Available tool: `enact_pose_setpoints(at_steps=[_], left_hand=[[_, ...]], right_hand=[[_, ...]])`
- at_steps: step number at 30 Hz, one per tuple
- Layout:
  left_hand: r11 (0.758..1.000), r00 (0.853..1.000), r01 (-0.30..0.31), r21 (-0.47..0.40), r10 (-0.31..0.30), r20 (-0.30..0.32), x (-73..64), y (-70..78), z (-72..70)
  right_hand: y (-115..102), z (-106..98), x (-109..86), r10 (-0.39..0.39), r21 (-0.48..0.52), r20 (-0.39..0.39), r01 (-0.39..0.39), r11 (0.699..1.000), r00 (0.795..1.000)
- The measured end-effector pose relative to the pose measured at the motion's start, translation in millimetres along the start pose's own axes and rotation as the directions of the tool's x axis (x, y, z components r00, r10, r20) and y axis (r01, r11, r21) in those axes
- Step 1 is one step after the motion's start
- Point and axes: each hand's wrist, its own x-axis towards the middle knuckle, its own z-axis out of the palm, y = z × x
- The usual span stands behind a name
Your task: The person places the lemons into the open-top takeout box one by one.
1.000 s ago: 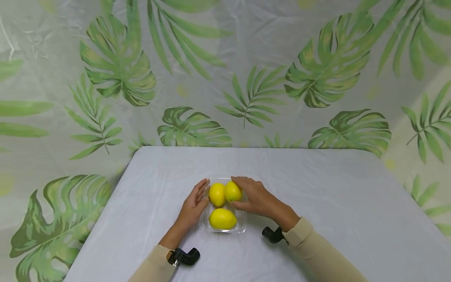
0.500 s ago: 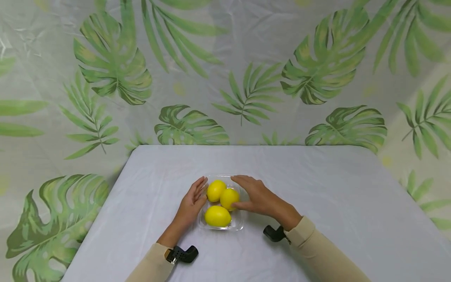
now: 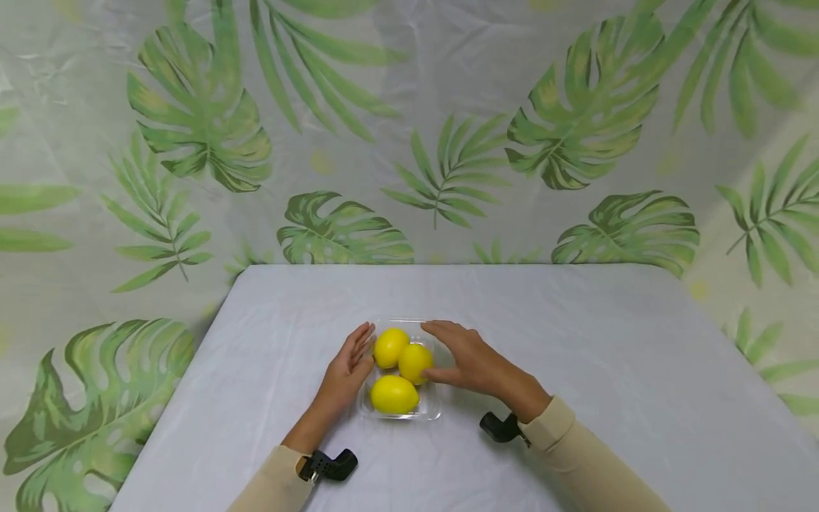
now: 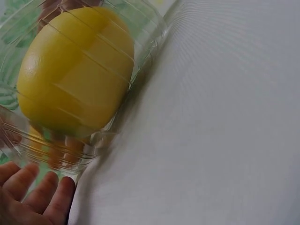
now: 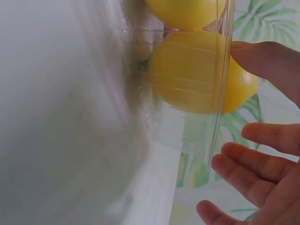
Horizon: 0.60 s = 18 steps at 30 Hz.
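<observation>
A clear plastic container (image 3: 430,414) on the table holds three yellow lemons. One lemon (image 3: 391,347) sits at the far left, another (image 3: 415,363) at the right, and the third (image 3: 394,394) lies near the front wall. My left hand (image 3: 346,368) stands along the container's left side, fingers extended. My right hand (image 3: 472,361) is spread at the right side, its thumb tip overlapping the right lemon in the head view. In the right wrist view, the right thumb (image 5: 269,58) is by the container's rim, with the fingers apart below it.
A white cloth covers the table (image 3: 576,341), whose far edge meets a leaf-patterned backdrop (image 3: 461,85). Black wrist cameras are strapped at both sleeves, the left camera (image 3: 329,466) and the right camera (image 3: 499,427) low over the table.
The right lemon, earlier between the right thumb and fingers, has been let go and has settled nearer the front lemon. The left hand has kept its place beside the container.
</observation>
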Motion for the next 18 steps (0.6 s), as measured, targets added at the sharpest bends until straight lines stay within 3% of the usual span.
enact_pose_setpoints(at_steps=[4,8,13,18], left_hand=[[1.0,1.0,0.01,0.021,-0.01,0.008,-5.7,13.8,-0.2],[0.999,1.0,-0.006,0.037,0.005,0.002,-6.9,16.0,0.3],[0.997,0.999,-0.032,0.065,0.032,0.005,-3.5,1.3,0.7],[0.991,1.0,0.014,0.131,-0.011,-0.024,-1.5,-11.5,-1.3]], right_hand=[[1.6,-1.7,-4.5,0.009,0.022,-0.004,-0.009,1.0,1.0],[6.2,-5.6,-10.0,0.0,0.036,-0.034,0.001,0.999,0.999],[13.3,-10.8,-19.7,0.019,0.043,-0.077,-0.016,0.999,0.997],[18.0,-16.4,-28.7,0.061,0.056,-0.098,-0.056,0.997,0.993]])
